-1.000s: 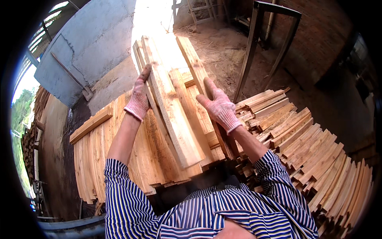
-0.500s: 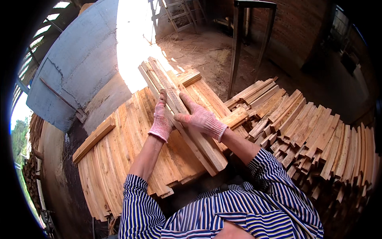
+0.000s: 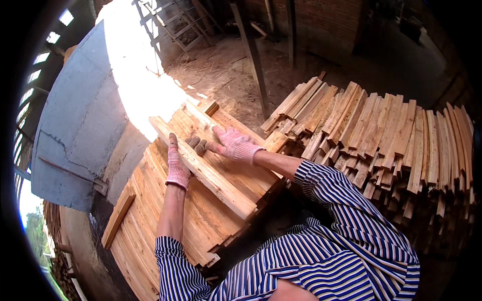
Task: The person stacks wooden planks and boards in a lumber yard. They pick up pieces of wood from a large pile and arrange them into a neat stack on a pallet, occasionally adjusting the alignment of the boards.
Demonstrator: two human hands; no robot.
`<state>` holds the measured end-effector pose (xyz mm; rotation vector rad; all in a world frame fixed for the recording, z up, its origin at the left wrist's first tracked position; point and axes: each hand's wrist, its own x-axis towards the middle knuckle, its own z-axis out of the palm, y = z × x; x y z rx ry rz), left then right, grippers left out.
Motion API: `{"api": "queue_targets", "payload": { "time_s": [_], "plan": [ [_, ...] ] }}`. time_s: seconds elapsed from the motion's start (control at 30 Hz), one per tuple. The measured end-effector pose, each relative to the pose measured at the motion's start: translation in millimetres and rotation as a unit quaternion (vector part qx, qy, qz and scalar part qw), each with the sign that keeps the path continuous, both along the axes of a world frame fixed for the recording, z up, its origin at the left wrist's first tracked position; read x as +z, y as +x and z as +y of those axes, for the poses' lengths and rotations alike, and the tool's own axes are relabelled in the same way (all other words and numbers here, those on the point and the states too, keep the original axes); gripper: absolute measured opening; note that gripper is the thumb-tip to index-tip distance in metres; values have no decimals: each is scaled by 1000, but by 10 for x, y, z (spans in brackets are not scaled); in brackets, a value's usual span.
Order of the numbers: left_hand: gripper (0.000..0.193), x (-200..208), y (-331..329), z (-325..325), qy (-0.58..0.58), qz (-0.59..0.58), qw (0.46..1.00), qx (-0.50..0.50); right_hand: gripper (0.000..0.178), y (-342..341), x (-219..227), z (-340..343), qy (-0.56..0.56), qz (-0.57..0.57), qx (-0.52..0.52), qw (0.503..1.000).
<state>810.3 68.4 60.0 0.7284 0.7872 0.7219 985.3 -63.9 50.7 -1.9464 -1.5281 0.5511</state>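
Note:
My left hand (image 3: pixel 178 163), in a pink knitted glove with darkened fingertips, is closed around a long pale wooden strip (image 3: pixel 216 183). The strip slants across a layer of similar strips (image 3: pixel 150 175), its near end toward my body. Dark gloved fingertips show along its right side. My right hand (image 3: pixel 236 144), gloved alike, lies over another wooden strip (image 3: pixel 201 115) on the stack, with thumb and forefinger spread apart. Its other fingers are partly hidden.
A short wooden block (image 3: pixel 119 215) lies across the stack's left part. Right of it is a large pile of cut strips (image 3: pixel 371 130). Dark posts (image 3: pixel 253 60) and a wooden ladder (image 3: pixel 175 30) stand behind. A curved grey panel (image 3: pixel 75 115) is at the left.
The two strips held together have been parted. One stays in my left hand; the other lies lower, under my right hand. The view has shifted to the right.

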Motion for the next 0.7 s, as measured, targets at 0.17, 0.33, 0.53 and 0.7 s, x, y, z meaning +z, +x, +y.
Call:
{"api": "queue_targets", "payload": {
  "time_s": [0.17,0.33,0.53,0.7],
  "plan": [
    [93,529,1100,36,69,37,997,-9,88,330,50,-275,212,255,129,934],
    [86,566,2893,-713,164,-18,946,-278,102,1317,-25,-1271,155,247,-115,949],
    [85,-799,4664,-1330,198,260,794,-513,93,2414,-978,-2231,249,352,-385,816],
    [118,-2886,5119,-1564,324,326,625,-631,88,3143,-1485,-2741,282,391,-496,723]
  ]
}}
